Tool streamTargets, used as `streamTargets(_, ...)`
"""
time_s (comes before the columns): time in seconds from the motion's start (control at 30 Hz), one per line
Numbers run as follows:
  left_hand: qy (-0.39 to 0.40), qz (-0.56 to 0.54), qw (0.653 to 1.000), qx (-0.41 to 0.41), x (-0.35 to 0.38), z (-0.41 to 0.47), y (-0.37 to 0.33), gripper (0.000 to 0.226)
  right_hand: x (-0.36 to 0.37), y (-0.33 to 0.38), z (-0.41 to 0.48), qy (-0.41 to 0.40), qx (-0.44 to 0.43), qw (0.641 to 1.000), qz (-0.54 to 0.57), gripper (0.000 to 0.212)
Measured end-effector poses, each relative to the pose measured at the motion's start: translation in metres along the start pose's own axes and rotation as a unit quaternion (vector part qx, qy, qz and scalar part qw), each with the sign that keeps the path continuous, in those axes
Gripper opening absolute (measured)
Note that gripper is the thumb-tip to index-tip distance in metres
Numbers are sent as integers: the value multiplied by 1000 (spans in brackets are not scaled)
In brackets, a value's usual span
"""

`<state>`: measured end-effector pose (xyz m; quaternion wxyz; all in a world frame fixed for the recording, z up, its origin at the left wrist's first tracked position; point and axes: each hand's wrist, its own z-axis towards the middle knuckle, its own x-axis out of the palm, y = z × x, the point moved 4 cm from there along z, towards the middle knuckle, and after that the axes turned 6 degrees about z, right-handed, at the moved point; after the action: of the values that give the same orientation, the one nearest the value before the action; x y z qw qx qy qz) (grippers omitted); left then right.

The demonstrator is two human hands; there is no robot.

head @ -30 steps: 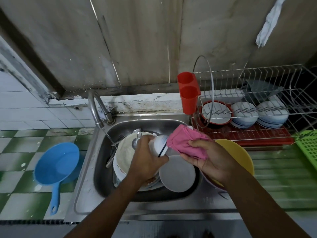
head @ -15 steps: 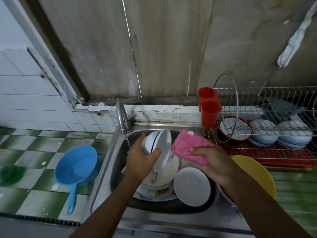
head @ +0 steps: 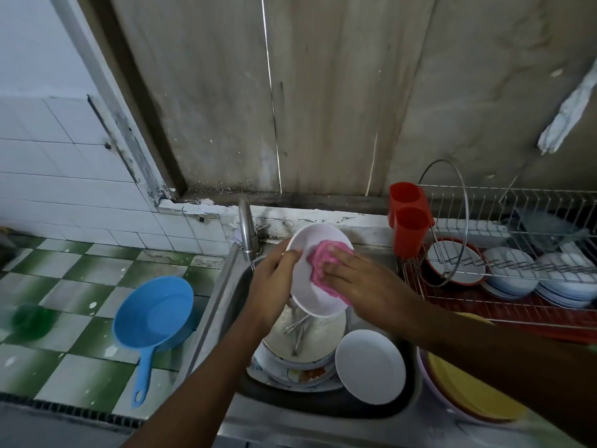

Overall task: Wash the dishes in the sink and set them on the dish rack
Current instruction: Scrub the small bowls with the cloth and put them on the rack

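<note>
Head view counts two hands, one white bowl (head: 315, 300), one pink cloth (head: 323, 265), and one loose white plate (head: 370, 367) beside a stack of dirty dishes (head: 310, 337) in the sink (head: 206, 318). Curled round the bowl's left rim, thumb hooked over the edge, the left hand (head: 274, 282) holds it tilted above the stack. With fingers straight and close together, the right hand (head: 358, 282) presses the cloth flat against the bowl's inside, under the fingertips.
</note>
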<state>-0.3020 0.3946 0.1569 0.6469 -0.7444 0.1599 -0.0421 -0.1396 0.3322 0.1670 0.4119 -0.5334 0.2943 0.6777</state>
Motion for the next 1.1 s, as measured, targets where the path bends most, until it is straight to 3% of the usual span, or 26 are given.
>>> streamTargets(0.07, -12, -2, 1000, 22, 3, -1, -6, 28, 7, 14, -4, -21, 132, 978, 159, 63)
streamTargets(0.1, -16, 0, 999, 27, 4, -1, -8, 31, 11, 24, -2, -33, 196, 942, 271, 62)
streamTargets(0.13, -18, 2, 999, 30, 6, -1, -9, 34, 14, 33, -1, -39, 230, 907, 352, 62)
streamTargets(0.17, -18, 1, 999, 31, 7, -2, -9, 36, 16, 37, 0, -36, 229, 896, 378, 62)
streamTargets(0.23, -17, -2, 1000, 23, 6, -2, -7, 35, 7, 30, -2, -25, 167, 937, 307, 61)
streamTargets(0.3, -19, 0, 1000, 19, 5, -2, -7, 28, -1, 12, -8, -18, 94, 983, 159, 56)
streamTargets(0.33, -21, -5, 1000, 23, 4, -2, -9, 28, 0, 5, -11, -22, 87, 988, 128, 56)
streamTargets(0.4, -16, -1, 999, 38, 11, -4, -16, 29, 1, 12, -14, -38, 149, 972, 180, 53)
streamTargets(0.5, -14, 13, 999, 41, 18, -9, -19, 40, 3, 36, -14, -64, 238, 904, 349, 58)
streamTargets(0.57, -12, 10, 999, 34, 17, -11, -17, 38, -1, 32, -20, -45, 207, 923, 322, 59)
streamTargets(0.63, -16, 0, 999, 39, 15, -12, -18, 32, -4, 16, -27, -49, 165, 962, 211, 54)
streamTargets(0.67, -20, -7, 999, 41, 16, -12, -21, 30, -1, 10, -29, -60, 172, 962, 202, 50)
streamTargets(0.73, -33, -8, 998, 45, 22, -14, -26, 28, -3, 21, -24, -91, 253, 920, 285, 40)
streamTargets(0.8, -41, 3, 998, 50, 29, -15, -29, 28, 1, 38, -12, -99, 333, 828, 440, 27)
streamTargets(0.83, -44, 4, 998, 52, 30, -15, -30, 30, 0, 42, -8, -106, 341, 809, 467, 23)
streamTargets(0.9, -53, 8, 997, 55, 29, -15, -31, 35, -9, 40, -10, -88, 338, 825, 444, 25)
streamTargets(0.97, -68, 8, 996, 59, 26, -12, -32, 43, -15, 36, -14, -51, 318, 873, 365, 30)
streamTargets(1.03, -72, 20, 996, 57, 31, -12, -33, 51, -17, 39, -17, -57, 333, 860, 383, 22)
streamTargets(1.07, -74, 43, 995, 59, 36, -12, -32, 56, -20, 42, -15, -72, 360, 813, 451, 17)
streamTargets(1.1, -76, 71, 992, 66, 40, -13, -31, 62, -24, 44, -10, -84, 392, 737, 544, 18)
